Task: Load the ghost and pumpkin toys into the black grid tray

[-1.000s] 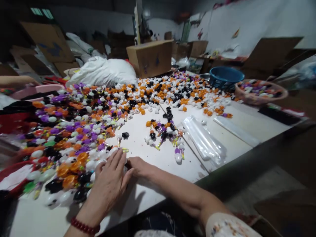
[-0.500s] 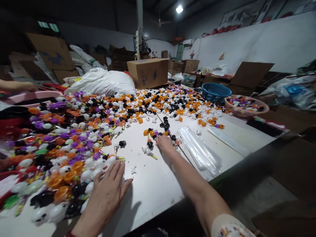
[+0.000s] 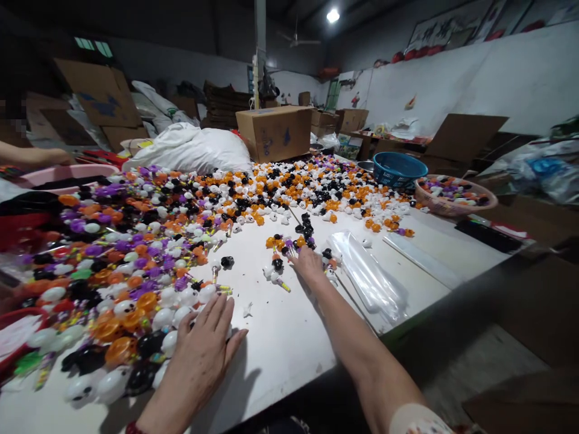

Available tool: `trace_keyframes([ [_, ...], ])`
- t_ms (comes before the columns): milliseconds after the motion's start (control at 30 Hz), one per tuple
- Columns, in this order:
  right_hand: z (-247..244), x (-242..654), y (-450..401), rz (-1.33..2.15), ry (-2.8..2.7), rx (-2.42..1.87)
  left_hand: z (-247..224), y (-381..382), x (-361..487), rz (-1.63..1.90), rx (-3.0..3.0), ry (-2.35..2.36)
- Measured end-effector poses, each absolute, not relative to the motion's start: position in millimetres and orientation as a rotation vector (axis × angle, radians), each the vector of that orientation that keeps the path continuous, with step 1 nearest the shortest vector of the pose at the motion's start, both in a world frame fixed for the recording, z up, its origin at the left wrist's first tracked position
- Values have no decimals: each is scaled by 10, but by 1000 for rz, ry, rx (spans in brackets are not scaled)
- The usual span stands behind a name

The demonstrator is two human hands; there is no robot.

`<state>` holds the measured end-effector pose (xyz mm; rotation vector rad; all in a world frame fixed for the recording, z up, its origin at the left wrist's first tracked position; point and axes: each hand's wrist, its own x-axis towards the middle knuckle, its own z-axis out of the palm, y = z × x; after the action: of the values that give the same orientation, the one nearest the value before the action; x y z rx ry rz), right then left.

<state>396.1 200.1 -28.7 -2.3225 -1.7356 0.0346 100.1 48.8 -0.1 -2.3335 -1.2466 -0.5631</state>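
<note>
Near the front edge of the white table point(image 3: 280, 337), my left hand point(image 3: 205, 340) lies with fingers stretched out, beside the pile of small plastic Halloween figures point(image 3: 158, 265). White, orange, black and purple figures make up that pile, some joined to clear tubes with yellow pieces inside. My right hand point(image 3: 310, 265) reaches forward into a small separate cluster. Its fingers are bent together, and their tips are partly hidden among the figures. Around them lie orange figures point(image 3: 274, 242), a black figure point(image 3: 277, 263) and a tube with yellow pieces point(image 3: 283, 285).
Clear plastic bags point(image 3: 368, 277) lie right of my right arm, beside a thin rod. Further back stand a blue basket point(image 3: 400, 164), a pink basket of figures point(image 3: 455, 205), a cardboard box point(image 3: 275, 134) and a white sack point(image 3: 190, 147). Another person's arm point(image 3: 36, 155) enters at left.
My right hand shifts slightly among the clustered figures, and an orange one now shows by its fingertips. My left hand stays by the pile. The whole view has moved a little.
</note>
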Motion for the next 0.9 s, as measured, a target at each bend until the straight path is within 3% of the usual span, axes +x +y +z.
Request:
trace_keyframes([
  [700, -44, 3914, 2060, 259, -1718, -2297, 41, 432, 1002, -475, -2444, -1367],
  [767, -82, 3790, 1925, 398, -1674, -2130, 93, 402, 1014, -424, -2472, -1405],
  [900, -319, 3388, 1637, 1090, -1414, -1554, 159, 385, 1041, -352, -2511, -1445],
])
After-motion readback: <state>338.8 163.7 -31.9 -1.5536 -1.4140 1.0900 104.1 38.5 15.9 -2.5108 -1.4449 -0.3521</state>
